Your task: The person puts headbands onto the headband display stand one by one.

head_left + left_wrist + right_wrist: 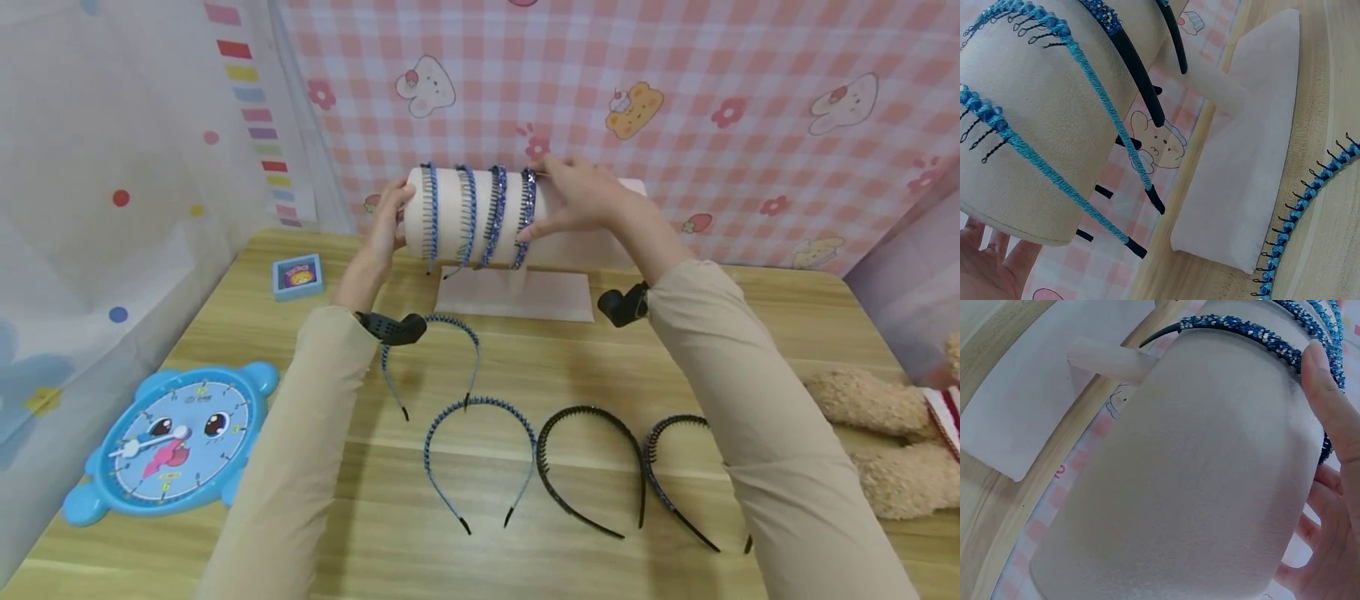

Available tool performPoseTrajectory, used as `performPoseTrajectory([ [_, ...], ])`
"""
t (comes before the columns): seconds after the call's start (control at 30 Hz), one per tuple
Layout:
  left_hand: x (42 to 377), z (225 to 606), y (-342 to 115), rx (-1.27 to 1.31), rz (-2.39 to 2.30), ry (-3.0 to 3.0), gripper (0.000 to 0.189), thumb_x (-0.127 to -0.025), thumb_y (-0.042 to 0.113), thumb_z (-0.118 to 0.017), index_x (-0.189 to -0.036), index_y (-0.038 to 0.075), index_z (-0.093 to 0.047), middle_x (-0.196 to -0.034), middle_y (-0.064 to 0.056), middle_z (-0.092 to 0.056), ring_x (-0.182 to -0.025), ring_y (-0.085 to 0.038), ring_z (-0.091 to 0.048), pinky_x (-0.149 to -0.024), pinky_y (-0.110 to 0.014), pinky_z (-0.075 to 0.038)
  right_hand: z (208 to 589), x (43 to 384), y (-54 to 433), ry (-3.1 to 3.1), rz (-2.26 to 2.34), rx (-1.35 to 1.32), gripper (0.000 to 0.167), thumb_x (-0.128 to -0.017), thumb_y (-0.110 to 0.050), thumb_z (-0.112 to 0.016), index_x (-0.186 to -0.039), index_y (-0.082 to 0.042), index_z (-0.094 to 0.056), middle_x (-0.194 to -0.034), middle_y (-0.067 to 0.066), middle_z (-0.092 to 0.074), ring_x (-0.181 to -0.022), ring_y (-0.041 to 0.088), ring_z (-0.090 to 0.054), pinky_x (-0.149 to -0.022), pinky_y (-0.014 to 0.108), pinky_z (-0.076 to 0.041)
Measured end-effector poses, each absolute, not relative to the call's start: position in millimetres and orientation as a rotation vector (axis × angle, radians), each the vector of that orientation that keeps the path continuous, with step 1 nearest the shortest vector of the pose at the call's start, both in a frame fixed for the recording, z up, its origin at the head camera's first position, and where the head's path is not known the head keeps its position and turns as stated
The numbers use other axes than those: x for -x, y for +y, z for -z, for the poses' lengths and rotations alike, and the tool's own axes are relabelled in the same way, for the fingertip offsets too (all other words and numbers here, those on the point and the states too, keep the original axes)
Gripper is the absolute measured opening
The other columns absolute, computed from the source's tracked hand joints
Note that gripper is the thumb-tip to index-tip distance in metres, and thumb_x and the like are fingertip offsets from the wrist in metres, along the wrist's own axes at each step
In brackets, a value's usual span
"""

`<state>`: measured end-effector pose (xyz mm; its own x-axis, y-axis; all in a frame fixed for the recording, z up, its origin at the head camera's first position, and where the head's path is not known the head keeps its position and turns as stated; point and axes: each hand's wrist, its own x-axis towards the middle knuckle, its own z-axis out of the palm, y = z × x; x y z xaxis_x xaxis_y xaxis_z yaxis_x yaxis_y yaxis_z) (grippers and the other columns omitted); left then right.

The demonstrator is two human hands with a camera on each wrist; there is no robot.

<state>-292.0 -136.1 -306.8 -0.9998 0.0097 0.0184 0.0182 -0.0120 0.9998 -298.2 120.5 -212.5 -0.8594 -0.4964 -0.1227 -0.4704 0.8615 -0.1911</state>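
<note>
A pale padded roll (pixel 573 229) on a stand carries several headbands side by side. My right hand (pixel 585 193) reaches over its top, its thumb on a sequined headband (pixel 1241 329) and its fingers behind, gripping that band. Left of it sit another sequined headband (pixel 493 218) and two blue beaded headbands with comb teeth, one inner (pixel 468 212) and one outermost (pixel 430 212). My left hand (pixel 384 221) rests at the roll's left end. In the left wrist view, its fingers (pixel 997 262) lie fairly straight beside the roll's edge.
Two blue headbands, one nearer (pixel 480 402) and one farther back (pixel 452 320), lie on the wooden table (pixel 390 500). A black headband (pixel 592 410) and a dark beaded one (pixel 660 467) lie to the right. The stand's base (pixel 517 298), toy clock (pixel 180 437), small blue box (pixel 297 277) and plush toy (pixel 892 450) surround them.
</note>
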Motion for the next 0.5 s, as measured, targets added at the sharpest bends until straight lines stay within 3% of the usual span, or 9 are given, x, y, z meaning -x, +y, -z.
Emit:
performPoseTrajectory([
  [0.2,291.2,308.1,-136.1,0.015,2.234,-2.196,0.052,-0.090,0.041,-0.034,-0.140,0.027,-0.031,-0.131,0.001,-0.041,-0.115,-0.014,-0.040,-0.090,-0.032,-0.036,214.6,296.9,117.9,2.877,0.205,0.743,0.109,-0.064,-0.066,-0.067,-0.143,-0.007,-0.020,-0.146,0.025,-0.024,-0.133,0.044,-0.023,-0.106,0.060,-0.017],
  [0.5,293.1,308.5,-134.5,0.018,2.235,-2.177,0.053,-0.089,0.040,-0.035,-0.140,0.026,-0.031,-0.130,0.000,-0.042,-0.113,-0.014,-0.040,-0.088,-0.032,-0.037,218.7,297.6,116.9,2.909,0.174,0.773,0.108,-0.067,-0.067,-0.063,-0.146,-0.012,-0.015,-0.149,0.020,-0.023,-0.134,0.043,-0.021,-0.107,0.059,-0.015],
])
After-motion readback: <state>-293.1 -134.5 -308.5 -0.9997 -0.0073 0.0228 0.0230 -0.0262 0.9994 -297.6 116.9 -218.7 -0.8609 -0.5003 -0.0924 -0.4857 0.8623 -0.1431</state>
